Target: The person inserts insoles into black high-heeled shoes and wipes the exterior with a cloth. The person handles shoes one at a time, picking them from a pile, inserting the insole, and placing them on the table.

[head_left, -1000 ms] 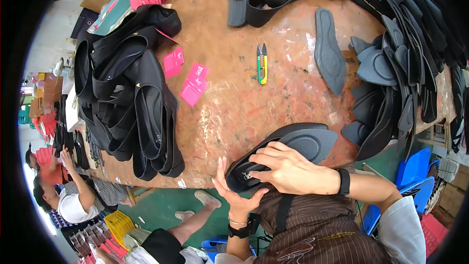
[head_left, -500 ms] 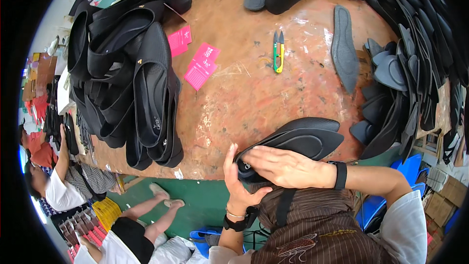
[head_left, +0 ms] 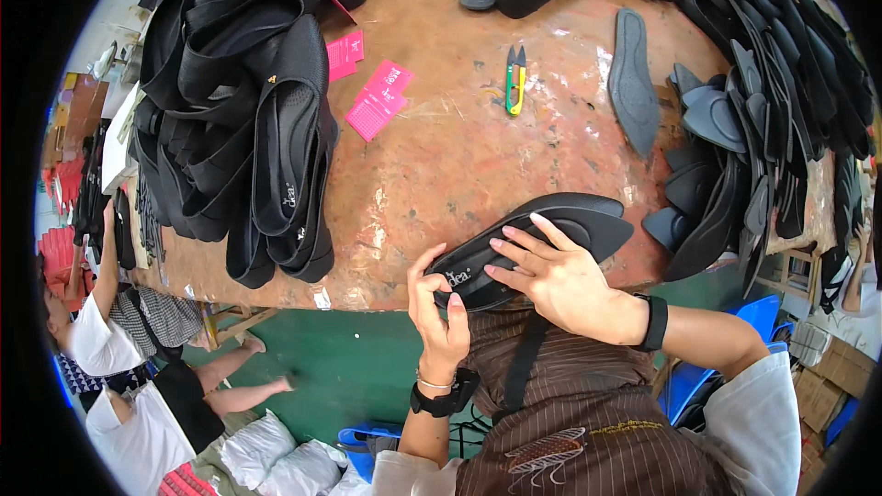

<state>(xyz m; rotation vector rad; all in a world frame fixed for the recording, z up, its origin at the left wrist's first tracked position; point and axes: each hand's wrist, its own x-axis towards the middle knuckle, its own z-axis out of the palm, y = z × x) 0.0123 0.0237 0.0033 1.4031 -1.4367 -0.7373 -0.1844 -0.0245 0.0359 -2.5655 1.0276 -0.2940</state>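
Note:
A black slip-on shoe lies at the near edge of the table, its pointed toe to the right. Its black insole sits in the heel end, with light lettering there, while the front part rests over the toe. Wrapped round the heel, my left hand grips the shoe, thumb and fingers at its rim. My right hand lies across the insole with its fingers spread, touching its middle. Part of the insole is hidden beneath that hand.
Piled black shoes stand on the left of the worn table. Pink cards and yellow-green thread snips lie mid-table. One loose insole is near the stacked black insoles at right. Another person is at far left.
My right hand has shifted from the heel toward the insole's middle, its fingers now spread, uncovering the heel lettering. My left hand has closed round the heel. The person at left has moved.

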